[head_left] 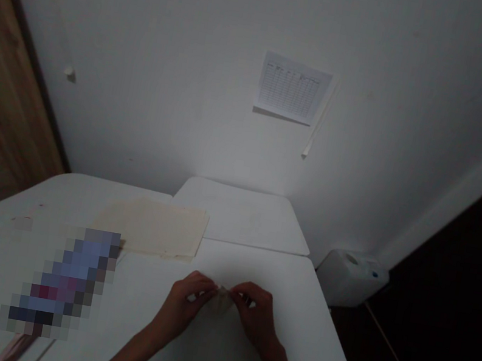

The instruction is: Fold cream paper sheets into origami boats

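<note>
The white table (0,263) fills the lower part of the view. On it, well apart from the hands, lies a stack of cream sheets (154,227). Near the table's front edge, the left hand (183,306) and the right hand (258,318) meet, and each pinches with its fingertips one side of a small pale paper (223,301). The paper is held between them, just above the table top.

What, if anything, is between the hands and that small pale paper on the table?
Nothing visible. The left hand and the right hand pinch the small pale paper from either side. The cream sheets lie apart from it, farther back on the table.
</note>
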{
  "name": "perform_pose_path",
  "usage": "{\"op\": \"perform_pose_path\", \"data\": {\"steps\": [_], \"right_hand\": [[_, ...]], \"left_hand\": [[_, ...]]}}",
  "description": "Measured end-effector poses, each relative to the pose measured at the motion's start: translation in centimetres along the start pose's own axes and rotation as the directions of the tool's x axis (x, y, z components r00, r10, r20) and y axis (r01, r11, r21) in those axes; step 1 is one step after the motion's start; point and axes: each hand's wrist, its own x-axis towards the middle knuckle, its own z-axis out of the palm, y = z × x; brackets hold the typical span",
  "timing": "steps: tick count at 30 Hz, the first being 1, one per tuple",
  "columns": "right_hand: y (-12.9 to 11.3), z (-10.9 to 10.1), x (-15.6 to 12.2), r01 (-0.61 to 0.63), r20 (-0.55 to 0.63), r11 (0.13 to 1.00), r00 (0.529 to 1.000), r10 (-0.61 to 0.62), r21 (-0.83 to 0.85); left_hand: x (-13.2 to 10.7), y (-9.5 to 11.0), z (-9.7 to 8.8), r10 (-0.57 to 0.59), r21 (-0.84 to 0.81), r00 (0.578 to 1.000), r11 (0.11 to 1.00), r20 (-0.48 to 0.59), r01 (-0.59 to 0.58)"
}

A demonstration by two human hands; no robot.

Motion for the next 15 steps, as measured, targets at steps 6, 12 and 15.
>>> {"op": "perform_pose_path", "data": {"steps": [6, 12, 15], "right_hand": [[0.6, 0.1, -0.4, -0.051, -0.025, 0.998, 0.998, 0.051, 0.033], [0.7, 0.5, -0.7, 0.049, -0.031, 0.998, 0.998, -0.048, 0.042], [0.6, 0.2, -1.0, 0.042, -0.037, 0.998, 0.998, -0.041, 0.052]], "left_hand": [[-0.1, 0.0, -0.1, -0.102, -0.011, 0.995, 0.995, -0.006, 0.102], [-0.4, 0.0, 0.8, -0.164, 0.059, 0.986, 0.985, -0.027, 0.165], [-0.7, -0.4, 0.9, -0.204, 0.063, 0.979, 0.977, -0.012, 0.205]]}}
